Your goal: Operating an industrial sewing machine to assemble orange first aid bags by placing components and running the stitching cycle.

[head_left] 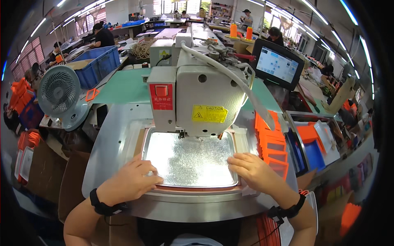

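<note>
A silver, shiny rectangular sheet with a pale rim (191, 162) lies in a reddish-brown frame under the head of an industrial sewing machine (205, 94). My left hand (133, 178) rests at the sheet's near left edge, fingers bent a little and thumb apart, touching the rim. At the right edge, my right hand (254, 171) lies with its fingers stretched over the rim. Neither hand appears to grasp anything. The needle area sits above the sheet's far edge, partly hidden by the machine head.
Orange rectangular frames (273, 143) lie in a row along the right of the metal table (108, 143). A lit control screen (277, 65) stands beyond. To the left are a fan (59, 92) and a blue crate (96, 67). Other people work farther back.
</note>
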`<state>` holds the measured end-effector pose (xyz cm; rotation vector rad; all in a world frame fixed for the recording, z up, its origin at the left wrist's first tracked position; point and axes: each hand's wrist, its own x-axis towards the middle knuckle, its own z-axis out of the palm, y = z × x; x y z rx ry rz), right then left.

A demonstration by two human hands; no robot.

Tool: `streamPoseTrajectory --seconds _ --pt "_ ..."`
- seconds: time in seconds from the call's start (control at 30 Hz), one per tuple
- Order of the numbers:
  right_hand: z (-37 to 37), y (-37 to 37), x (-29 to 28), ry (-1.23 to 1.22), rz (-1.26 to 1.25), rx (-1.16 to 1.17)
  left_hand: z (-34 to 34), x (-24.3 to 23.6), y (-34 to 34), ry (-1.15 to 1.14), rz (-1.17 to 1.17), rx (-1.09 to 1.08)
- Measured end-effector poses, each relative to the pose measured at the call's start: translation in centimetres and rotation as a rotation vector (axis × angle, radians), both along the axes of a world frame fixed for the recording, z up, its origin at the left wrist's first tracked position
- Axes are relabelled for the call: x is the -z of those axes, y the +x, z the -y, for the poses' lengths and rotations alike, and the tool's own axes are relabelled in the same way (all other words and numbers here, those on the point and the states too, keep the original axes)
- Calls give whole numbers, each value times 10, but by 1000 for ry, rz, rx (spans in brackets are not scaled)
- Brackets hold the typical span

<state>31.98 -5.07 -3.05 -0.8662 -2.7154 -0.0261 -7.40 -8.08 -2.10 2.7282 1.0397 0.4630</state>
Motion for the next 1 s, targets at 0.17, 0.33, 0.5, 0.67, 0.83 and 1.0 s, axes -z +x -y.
streamPoseTrajectory --seconds 0.17,0.33,0.5,0.67,0.83,1.0 --pt "1 -1 -7 -16 -5 -4 1 -2 1 4 -14 -3" --pt "6 -4 -9 -29 24 10 4 -2 3 -15 20 -19" --pt "13 -4 1 -54 40 62 6 -8 7 33 -22 5" --pt "13 -6 0 -71 67 80 -13 -20 29 -64 -276 -46" --pt "13 -8 -6 -71 -6 79 -62 -18 55 -73 -494 9" --pt "10 -10 -9 -195 -22 72 -101 -12 55 25 -433 174"
